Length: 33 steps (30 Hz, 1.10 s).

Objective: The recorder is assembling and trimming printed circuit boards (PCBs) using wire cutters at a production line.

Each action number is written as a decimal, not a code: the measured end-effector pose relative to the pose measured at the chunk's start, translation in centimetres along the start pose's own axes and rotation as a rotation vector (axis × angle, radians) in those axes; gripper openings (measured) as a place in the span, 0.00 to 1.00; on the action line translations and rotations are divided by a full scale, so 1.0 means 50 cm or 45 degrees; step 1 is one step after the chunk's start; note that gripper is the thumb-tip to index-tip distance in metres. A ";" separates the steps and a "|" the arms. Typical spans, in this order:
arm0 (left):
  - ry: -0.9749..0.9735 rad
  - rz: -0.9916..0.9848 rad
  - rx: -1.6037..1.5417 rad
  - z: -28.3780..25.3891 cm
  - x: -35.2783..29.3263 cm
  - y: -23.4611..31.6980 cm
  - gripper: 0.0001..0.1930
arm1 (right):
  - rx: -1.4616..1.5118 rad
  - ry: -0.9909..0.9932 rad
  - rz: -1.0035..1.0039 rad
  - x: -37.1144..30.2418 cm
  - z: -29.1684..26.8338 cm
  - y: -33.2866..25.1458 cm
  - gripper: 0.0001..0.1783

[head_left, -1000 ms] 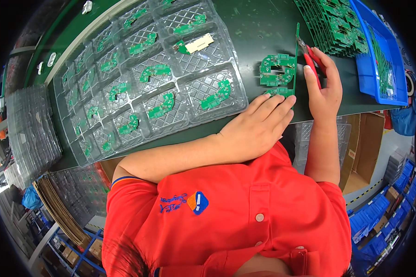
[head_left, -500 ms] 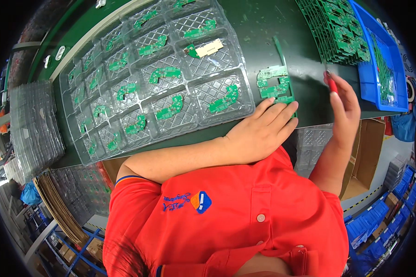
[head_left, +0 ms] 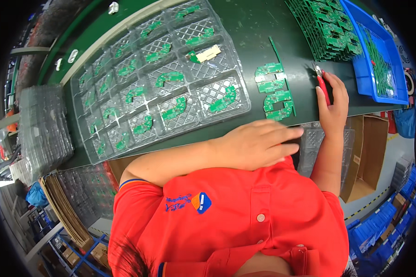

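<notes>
My right hand (head_left: 333,107) is closed round the red handles of small cutting pliers (head_left: 324,88), whose metal jaws point toward the far side of the table. To its left a green circuit board panel (head_left: 271,86) lies flat on the table, with thin edge strips along it. My left hand (head_left: 263,142) holds nothing; its fingers are stretched out, slightly blurred, just over the table's front edge and below the panel, apart from it. A clear plastic tray (head_left: 207,121) on the left has small green circuit boards in its compartments, one beside a cream-coloured piece.
A stack of green panels (head_left: 326,30) stands at the back right, beside a blue bin (head_left: 364,76) holding green strips. Stacked clear trays (head_left: 44,129) sit at the far left. Below the table's right edge is an open cardboard box (head_left: 367,154).
My left hand has lifted off the panel and drawn back toward my body, uncovering its near end. The pliers have come back slightly from the stack.
</notes>
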<state>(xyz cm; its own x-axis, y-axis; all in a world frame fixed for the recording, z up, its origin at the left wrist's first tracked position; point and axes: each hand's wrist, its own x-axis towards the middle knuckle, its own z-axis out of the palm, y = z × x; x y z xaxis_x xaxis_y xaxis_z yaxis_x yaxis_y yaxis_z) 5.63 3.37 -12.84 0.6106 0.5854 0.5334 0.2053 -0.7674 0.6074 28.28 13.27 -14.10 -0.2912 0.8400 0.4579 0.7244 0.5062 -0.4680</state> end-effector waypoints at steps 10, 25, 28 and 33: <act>-0.183 -0.759 1.086 -0.267 0.001 -0.021 0.09 | -0.106 0.094 -0.070 -0.014 -0.002 0.007 0.18; -0.543 -0.662 1.395 -0.250 0.008 -0.136 0.05 | 0.401 0.467 0.316 -0.227 -0.113 0.097 0.22; -0.690 -0.899 1.350 -0.251 0.031 -0.127 0.09 | 0.426 0.540 0.613 -0.270 -0.139 0.133 0.22; -0.683 -0.632 1.320 -0.258 0.017 -0.112 0.12 | -0.226 0.656 0.765 -0.388 -0.151 0.250 0.24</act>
<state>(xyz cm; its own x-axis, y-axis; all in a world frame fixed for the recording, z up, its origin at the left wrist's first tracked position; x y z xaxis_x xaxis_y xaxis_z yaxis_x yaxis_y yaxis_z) -4.85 11.55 -8.18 0.4789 0.8750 -0.0705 0.8524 -0.4827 -0.2010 47.70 1.82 -23.12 0.4719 0.7412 0.4774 0.7666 -0.0776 -0.6374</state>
